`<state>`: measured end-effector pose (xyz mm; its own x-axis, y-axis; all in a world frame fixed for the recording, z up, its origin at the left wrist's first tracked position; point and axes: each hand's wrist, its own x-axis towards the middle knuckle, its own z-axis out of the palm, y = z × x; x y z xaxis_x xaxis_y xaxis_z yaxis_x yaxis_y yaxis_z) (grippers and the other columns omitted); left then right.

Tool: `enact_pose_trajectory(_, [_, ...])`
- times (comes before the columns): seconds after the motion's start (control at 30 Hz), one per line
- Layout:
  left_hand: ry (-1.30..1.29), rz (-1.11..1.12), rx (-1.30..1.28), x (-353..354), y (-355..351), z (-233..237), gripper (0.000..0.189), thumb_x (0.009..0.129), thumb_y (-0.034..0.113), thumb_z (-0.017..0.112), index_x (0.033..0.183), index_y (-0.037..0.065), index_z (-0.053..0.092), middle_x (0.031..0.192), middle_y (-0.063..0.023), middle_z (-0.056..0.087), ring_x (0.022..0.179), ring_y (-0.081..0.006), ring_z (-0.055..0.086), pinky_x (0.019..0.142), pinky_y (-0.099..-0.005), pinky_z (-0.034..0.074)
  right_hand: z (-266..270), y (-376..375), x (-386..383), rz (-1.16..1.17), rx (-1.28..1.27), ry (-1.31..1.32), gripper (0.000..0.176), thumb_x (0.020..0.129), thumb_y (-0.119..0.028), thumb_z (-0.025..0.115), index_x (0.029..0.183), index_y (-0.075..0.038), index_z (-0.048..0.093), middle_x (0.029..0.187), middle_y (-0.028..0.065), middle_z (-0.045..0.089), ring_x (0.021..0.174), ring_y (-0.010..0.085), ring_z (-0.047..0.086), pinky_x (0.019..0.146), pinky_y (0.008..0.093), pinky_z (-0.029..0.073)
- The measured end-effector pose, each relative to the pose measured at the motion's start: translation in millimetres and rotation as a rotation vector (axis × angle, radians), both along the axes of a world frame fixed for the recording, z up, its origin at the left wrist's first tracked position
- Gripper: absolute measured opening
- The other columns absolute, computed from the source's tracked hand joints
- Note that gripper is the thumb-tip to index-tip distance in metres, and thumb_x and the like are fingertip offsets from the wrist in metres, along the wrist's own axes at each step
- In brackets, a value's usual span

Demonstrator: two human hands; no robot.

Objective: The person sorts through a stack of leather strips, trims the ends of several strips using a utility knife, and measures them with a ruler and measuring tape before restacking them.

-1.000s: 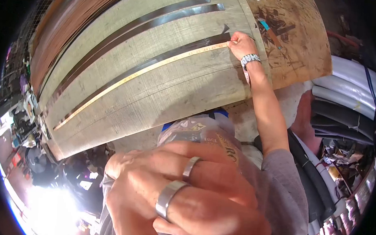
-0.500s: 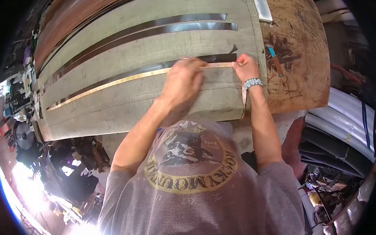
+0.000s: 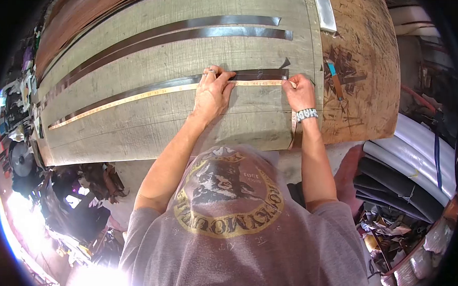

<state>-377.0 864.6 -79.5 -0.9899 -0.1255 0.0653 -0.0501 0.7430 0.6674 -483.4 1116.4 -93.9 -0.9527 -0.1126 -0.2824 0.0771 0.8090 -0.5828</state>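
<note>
**Slim tape, slick strip, two points of hold**

The right hand (image 3: 300,92) pinches the pale measuring tape (image 3: 251,84) by the right end of the dark strip (image 3: 264,73). The left hand (image 3: 209,94) presses down midway; whether it pinches, I cannot tell. A slackened press could let the narrow tape bow off the strip's glossy, smooth edge; its tail, drooping at the near side, could tug it askew. Both lie on the scored, greenish board (image 3: 250,123), nearer than two shiny strips (image 3: 263,33).
</note>
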Motion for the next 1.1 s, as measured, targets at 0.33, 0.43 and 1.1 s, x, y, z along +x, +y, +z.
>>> enact_pose_trajectory(0.33, [0.013, -0.043, -0.037, 6, 2, 2, 0.026, 0.090, 0.010, 0.073, 0.115, 0.002, 0.072, 0.112, -0.0150, 0.061, 0.105, -0.0353, 0.059, 0.092, -0.0451, 0.050, 3, 6, 17, 0.002, -0.039, 0.022, 0.031, 0.087, -0.032, 0.072, 0.093, -0.002, 0.070, 0.081, 0.0213, 0.072, 0.078, 0.0388, 0.071, 0.070, 0.0464, 0.055])
enact_pose_trajectory(0.43, [0.010, -0.056, -0.048, 10, 4, 4, 0.026, 0.090, 0.009, 0.073, 0.115, 0.001, 0.072, 0.112, -0.0148, 0.061, 0.104, -0.0350, 0.060, 0.091, -0.0451, 0.050, 1, 8, 20, 0.020, -0.058, 0.021, 0.031, 0.088, -0.032, 0.071, 0.092, -0.002, 0.069, 0.080, 0.0213, 0.072, 0.077, 0.0384, 0.071, 0.069, 0.0464, 0.054])
enact_pose_trajectory(1.1, [0.059, -0.079, -0.174, 16, 9, 3, 0.023, 0.091, 0.010, 0.071, 0.114, 0.004, 0.074, 0.107, -0.0105, 0.063, 0.100, -0.0311, 0.061, 0.087, -0.0438, 0.054, 9, 5, 23, -0.028, -0.047, -0.005, 0.032, 0.088, -0.033, 0.070, 0.093, -0.001, 0.070, 0.079, 0.0205, 0.072, 0.076, 0.0381, 0.071, 0.068, 0.0456, 0.054])
